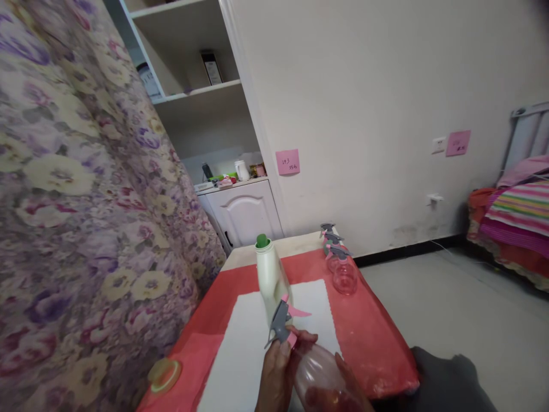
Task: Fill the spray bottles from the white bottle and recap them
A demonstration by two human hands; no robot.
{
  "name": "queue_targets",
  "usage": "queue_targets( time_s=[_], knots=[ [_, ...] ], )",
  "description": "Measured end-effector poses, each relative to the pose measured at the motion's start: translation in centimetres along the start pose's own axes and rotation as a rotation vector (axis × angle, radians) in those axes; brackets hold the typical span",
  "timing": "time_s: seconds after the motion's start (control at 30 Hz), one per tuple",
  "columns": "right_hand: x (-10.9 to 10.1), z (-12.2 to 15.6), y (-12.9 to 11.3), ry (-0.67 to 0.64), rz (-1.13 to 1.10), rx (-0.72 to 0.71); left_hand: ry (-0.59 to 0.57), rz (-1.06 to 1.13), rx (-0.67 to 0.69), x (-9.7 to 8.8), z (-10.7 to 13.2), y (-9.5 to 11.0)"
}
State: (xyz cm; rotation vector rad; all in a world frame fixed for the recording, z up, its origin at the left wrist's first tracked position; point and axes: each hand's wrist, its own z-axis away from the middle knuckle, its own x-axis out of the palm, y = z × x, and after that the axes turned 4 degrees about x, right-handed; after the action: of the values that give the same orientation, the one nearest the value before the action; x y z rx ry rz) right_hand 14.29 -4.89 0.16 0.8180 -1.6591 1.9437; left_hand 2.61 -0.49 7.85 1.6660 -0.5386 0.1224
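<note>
My left hand (pixel 274 375) is closed around the neck of a clear pink spray bottle (pixel 319 377), just below its grey and pink trigger head (pixel 283 320). My right hand (pixel 351 383) cups the bottle's round body from the right; only part of it shows at the bottom edge. Just beyond the bottle stands a white bottle with a green cap (pixel 270 274) on a white sheet (pixel 253 343). Several more pink spray bottles (pixel 341 269) with grey triggers stand in a row at the table's far right.
The table has a red cover (pixel 373 332). A round green lid (pixel 164 375) lies at its near left corner. A flowered curtain (pixel 86 200) hangs close on the left. White shelves and a cupboard (pixel 244 212) stand behind; a bed (pixel 514 229) is at the right.
</note>
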Motion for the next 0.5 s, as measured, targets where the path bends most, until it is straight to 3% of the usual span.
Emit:
queue_targets(
  time_s=[0.23,0.5],
  knots=[
    [-0.1,-0.2,-0.2,-0.048,-0.091,0.103,0.126,0.115,-0.018,0.3,0.0,0.5],
    [-0.1,-0.8,0.2,-0.011,-0.139,0.076,0.073,0.028,0.059,0.0,-0.2,0.8]
  ],
)
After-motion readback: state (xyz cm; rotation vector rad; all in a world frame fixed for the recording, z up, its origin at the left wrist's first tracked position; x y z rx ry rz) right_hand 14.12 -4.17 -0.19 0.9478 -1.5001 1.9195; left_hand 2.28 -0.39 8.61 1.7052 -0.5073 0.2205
